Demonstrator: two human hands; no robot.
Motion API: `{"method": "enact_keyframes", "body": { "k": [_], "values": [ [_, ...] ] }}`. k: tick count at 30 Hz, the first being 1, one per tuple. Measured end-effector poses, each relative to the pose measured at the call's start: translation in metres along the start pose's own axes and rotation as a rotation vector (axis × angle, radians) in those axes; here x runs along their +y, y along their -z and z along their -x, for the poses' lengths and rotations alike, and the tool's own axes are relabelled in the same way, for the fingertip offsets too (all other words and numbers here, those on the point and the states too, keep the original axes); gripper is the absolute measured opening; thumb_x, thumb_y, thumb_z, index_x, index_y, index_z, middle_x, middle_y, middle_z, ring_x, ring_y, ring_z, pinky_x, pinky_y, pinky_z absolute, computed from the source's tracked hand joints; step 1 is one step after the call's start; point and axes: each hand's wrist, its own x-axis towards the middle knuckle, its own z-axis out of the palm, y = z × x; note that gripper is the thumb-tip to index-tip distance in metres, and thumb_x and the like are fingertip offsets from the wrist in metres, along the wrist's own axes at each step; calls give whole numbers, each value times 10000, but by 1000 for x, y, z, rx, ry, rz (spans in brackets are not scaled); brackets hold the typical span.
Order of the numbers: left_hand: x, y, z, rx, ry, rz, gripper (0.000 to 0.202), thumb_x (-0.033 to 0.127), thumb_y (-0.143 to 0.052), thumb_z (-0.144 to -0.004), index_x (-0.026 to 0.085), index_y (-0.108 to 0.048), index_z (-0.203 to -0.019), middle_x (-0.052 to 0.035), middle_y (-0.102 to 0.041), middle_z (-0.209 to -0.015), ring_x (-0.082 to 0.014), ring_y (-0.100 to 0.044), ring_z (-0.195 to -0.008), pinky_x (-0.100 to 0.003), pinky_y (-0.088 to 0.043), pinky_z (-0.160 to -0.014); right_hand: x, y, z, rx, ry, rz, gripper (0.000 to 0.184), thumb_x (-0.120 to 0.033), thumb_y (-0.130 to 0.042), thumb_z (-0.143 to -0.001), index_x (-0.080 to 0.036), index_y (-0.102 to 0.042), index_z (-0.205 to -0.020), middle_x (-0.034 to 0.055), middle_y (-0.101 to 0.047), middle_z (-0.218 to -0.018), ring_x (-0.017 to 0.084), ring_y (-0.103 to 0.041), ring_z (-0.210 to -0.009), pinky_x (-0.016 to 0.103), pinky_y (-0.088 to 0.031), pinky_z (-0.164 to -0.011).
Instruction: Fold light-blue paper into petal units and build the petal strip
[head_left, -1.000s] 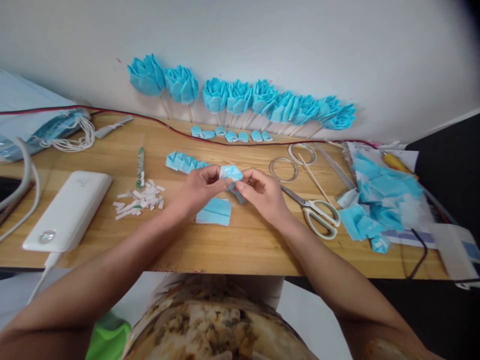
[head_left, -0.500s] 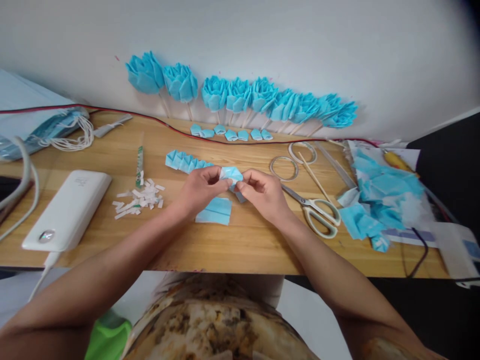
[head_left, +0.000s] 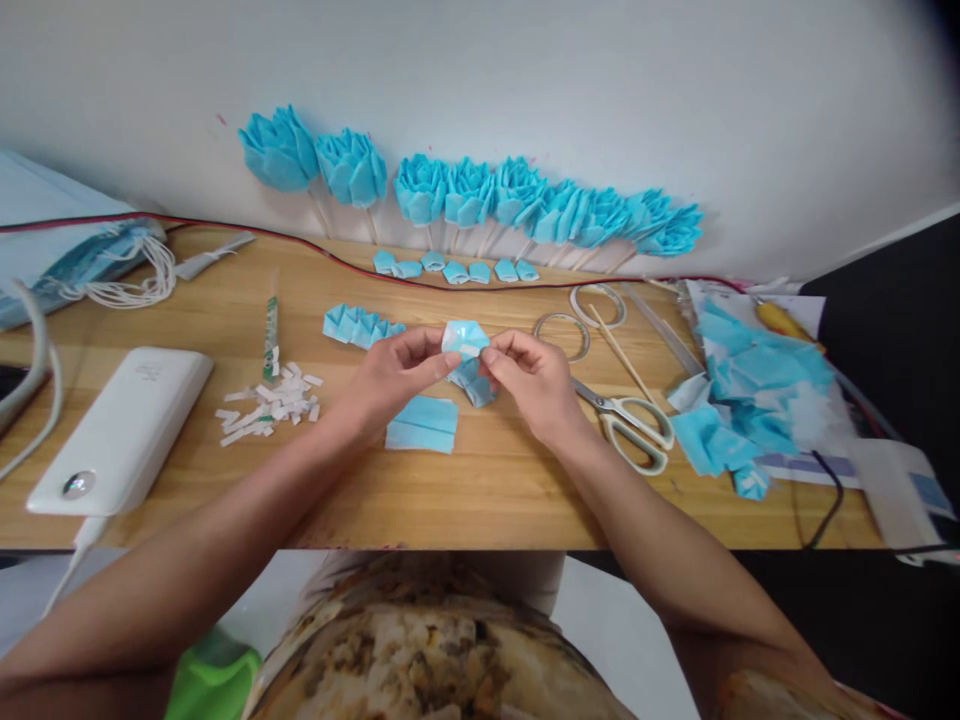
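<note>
My left hand [head_left: 386, 375] and my right hand [head_left: 529, 378] meet over the middle of the wooden table [head_left: 465, 490]. Both pinch one small folded piece of light blue paper [head_left: 465, 340] between thumb and fingers, held just above the table. More blue folds [head_left: 474, 383] hang below it. A flat stack of blue paper rectangles [head_left: 422, 423] lies under my hands. A row of folded blue petals [head_left: 358, 325] lies just left of my left hand.
Blue paper flowers on sticks [head_left: 465, 195] lean on the wall. Small rolled blue pieces [head_left: 454, 268] lie in front of them. Scissors [head_left: 628, 420], tape rings [head_left: 561, 335] and wooden sticks [head_left: 616, 352] sit at right, blue scraps [head_left: 750, 400] beyond. White paper strips [head_left: 266, 408] and a power bank [head_left: 120, 430] lie left.
Both hands have lifted the blue piece slightly and turned it, so its white-taped face shows and more folds hang below. The view has shifted a little.
</note>
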Motion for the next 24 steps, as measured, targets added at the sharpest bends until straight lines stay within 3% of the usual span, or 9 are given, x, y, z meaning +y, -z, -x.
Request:
{"method": "enact_keyframes", "body": {
  "k": [3, 6, 11, 16, 24],
  "values": [
    [2, 0, 2, 119, -83, -64, 224, 357, -711, -783, 178, -682, -913, -12, -649, -736, -132, -561, -664, -253, -437, -596, 1, 1, -2, 83, 33, -4, 146, -298, -633, -807, -206, -615, -695, -32, -624, -618, 95, -525, -542, 232, -429, -519],
    [3, -4, 9, 264, -269, -278, 78, 253, -665, -835, 180, -664, -807, 2, -609, -697, -117, -514, -644, -258, -417, -615, -1, 0, 0, 128, 78, 87, 141, -288, -632, -815, -205, -624, -702, -30, -628, -618, 96, -526, -546, 232, -422, -521],
    [1, -10, 13, 212, -505, -558, 129, 157, -629, -880, 189, -700, -777, 37, -522, -605, -105, -478, -603, -260, -386, -615, -6, -5, 8, 141, 157, 228, 131, -266, -626, -827, -206, -630, -711, -30, -657, -641, 90, -535, -546, 228, -413, -523],
    [-5, -9, 10, 221, -510, -606, 127, 148, -625, -888, 199, -741, -899, 34, -561, -635, -109, -522, -616, -258, -415, -631, -6, -9, 11, 115, 183, 250, 127, -234, -619, -830, -207, -631, -706, -30, -665, -653, 92, -546, -562, 225, -424, -545],
    [-7, -8, 10, 230, -490, -642, 98, 179, -644, -885, 187, -731, -841, 33, -538, -611, -112, -501, -592, -265, -391, -608, -4, -11, 13, 98, 279, 354, 139, -213, -615, -842, -209, -623, -703, -29, -641, -635, 101, -529, -557, 238, -417, -553]
  ]
}}
